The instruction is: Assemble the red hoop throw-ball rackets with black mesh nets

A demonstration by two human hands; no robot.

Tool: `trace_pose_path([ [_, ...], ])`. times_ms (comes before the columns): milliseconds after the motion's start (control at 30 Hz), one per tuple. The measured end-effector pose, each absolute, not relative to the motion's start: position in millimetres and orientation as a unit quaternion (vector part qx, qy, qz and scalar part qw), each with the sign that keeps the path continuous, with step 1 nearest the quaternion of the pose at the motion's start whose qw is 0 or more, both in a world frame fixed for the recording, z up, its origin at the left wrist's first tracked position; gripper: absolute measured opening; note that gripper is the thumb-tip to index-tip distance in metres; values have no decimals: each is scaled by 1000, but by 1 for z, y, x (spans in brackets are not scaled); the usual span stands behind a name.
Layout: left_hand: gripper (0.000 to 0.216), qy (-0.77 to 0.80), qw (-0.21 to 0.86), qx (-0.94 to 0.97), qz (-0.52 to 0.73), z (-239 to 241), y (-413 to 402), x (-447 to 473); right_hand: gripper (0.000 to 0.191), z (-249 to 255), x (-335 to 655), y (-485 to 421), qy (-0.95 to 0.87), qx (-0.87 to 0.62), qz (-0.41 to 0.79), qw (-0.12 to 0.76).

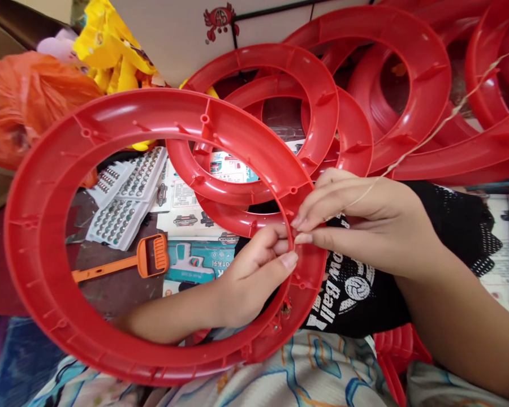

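A large red plastic ring (36,237) with a hollow, ribbed channel is propped up over my lap, its open side facing me. My left hand (254,274) reaches through the middle of the ring and is closed on its right inner rim, thumb on the near side. Close beside it, my right hand (360,217) pinches a thin pale string (445,118) against the same rim. From there the string runs up to the upper right edge. The string's end is hidden by my fingertips. A small metal part (285,308) sits in the channel just below my hands.
More red rings (254,53) lie heaped behind and to the right. An orange plastic strap-like piece (152,256), a white tray of small metal balls (114,220) and printed cartons (190,265) lie beyond the ring. An orange bag (29,102) stands left; black printed fabric (382,288) lies right.
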State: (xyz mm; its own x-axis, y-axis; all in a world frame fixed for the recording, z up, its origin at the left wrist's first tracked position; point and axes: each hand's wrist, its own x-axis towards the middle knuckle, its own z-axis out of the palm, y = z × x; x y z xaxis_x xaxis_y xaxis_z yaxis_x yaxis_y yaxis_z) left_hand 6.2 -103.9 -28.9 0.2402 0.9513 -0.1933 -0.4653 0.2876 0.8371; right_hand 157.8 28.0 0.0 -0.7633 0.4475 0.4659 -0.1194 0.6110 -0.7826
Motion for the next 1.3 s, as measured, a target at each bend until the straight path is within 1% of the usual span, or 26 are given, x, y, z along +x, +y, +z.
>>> trace_pose_path([
  [100,13,396,676,364,504,-30,-103,6,6,-1,157,28,-834,-93,428,334],
  [167,12,393,674,368,506,-30,-103,7,6,-1,156,27,-841,-91,418,331],
  [267,15,429,680,357,476,-27,-103,7,5,0,155,26,-857,-83,396,320],
  [400,14,492,654,373,438,-24,-101,5,6,-1,152,24,-877,-83,343,327],
  [433,15,501,645,379,435,-23,-101,4,6,-2,151,24,-879,-85,330,333],
  [500,27,516,628,391,431,-22,-100,3,7,-4,151,23,-882,-88,317,336],
  [600,43,518,620,398,435,-21,-97,1,6,-5,150,21,-879,-101,332,328],
  [700,46,491,600,400,489,-24,-94,4,5,-5,148,17,-866,-123,350,336],
  [800,47,468,561,419,540,-30,-92,7,8,-6,147,14,-846,-125,368,365],
  [933,48,459,519,502,517,-34,-94,8,10,-5,149,14,-837,-100,369,391],
  [1033,39,484,461,577,469,-32,-96,6,9,-1,152,16,-849,-100,352,382],
  [1100,32,491,449,600,445,-29,-97,4,8,1,154,17,-857,-91,344,374],
  [1167,30,495,462,603,422,-26,-98,3,9,2,154,19,-865,-88,333,366],
  [1300,26,492,527,579,380,-24,-100,2,7,2,155,19,-875,-93,319,352],
])
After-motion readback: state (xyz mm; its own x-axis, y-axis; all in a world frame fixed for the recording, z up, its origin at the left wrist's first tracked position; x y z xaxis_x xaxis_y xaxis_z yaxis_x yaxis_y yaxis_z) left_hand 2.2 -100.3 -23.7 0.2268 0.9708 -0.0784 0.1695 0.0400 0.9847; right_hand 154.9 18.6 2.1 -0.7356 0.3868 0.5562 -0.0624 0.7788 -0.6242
